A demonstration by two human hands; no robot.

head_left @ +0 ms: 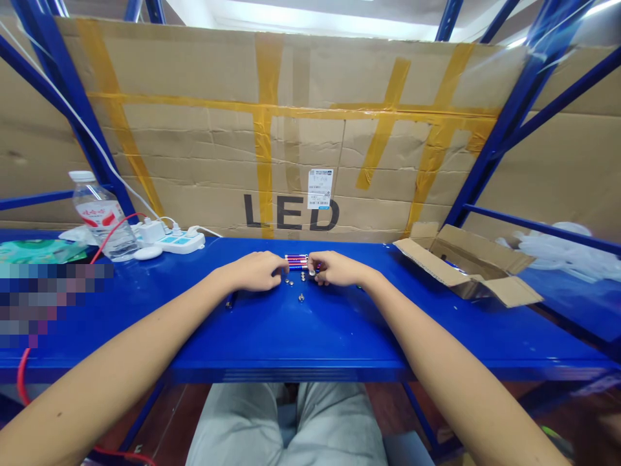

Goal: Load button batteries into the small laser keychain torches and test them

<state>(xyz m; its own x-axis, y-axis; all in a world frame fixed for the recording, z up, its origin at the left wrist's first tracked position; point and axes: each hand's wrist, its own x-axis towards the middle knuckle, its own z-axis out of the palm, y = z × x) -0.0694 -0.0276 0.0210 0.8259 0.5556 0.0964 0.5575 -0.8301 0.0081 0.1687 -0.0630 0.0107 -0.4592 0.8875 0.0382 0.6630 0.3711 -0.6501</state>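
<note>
My left hand (pixel 259 270) rests on the blue tabletop, fingers bent and thumb and forefinger apart. Its fingertips are at the left end of a flat row of slim blue, red and white pieces (pixel 297 262), too small to name. Across from it, my right hand (pixel 334 268) pinches a small round silvery metal piece (pixel 312 273) beside the row's right end. Several small metal parts (pixel 303 276) lie between the hands. Nearer to me, one more small metal part (pixel 301 298) sits alone. A short dark rod (pixel 230 301) is partly hidden beneath my left wrist.
An open cardboard box (pixel 466 262) stands at the right. To the left are a plastic bottle (pixel 104 217), a white power strip (pixel 182 241), a red cable (pixel 114 230) and a green packet (pixel 41 250). A large cardboard sheet (pixel 208 155) closes off the back between blue posts.
</note>
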